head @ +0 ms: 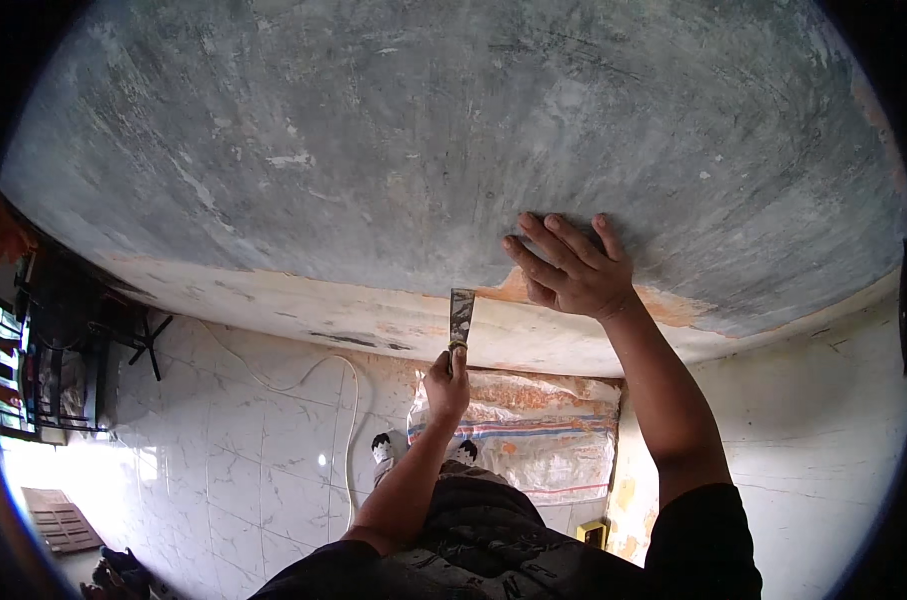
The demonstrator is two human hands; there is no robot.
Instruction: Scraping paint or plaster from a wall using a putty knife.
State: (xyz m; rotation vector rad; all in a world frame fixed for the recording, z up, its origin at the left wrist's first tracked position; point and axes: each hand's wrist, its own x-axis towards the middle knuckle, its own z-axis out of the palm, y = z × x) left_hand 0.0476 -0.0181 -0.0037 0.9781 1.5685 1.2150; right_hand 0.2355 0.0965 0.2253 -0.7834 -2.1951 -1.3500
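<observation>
My left hand (pixel 448 386) grips the handle of a putty knife (pixel 462 315), its flat metal blade smeared with grey and pointing up at the wall. The blade's tip meets the lower edge of the grey skim-coated wall area (pixel 393 172), where it borders a cream-coloured strip (pixel 273 307). Spread flat on the grey surface to the right is my right hand (pixel 577 270), fingers apart and holding nothing. Below that palm an orange-brown patch (pixel 675 306) shows along the border.
A woven plastic sheet (pixel 543 450) strewn with orange-brown debris lies at the wall's foot. A pale cable (pixel 354 420) crosses the tiled floor (pixel 228 442). A yellow box (pixel 592 534) stands by the right-hand wall (pixel 798 450). Dark furniture (pixel 63 352) stands at left.
</observation>
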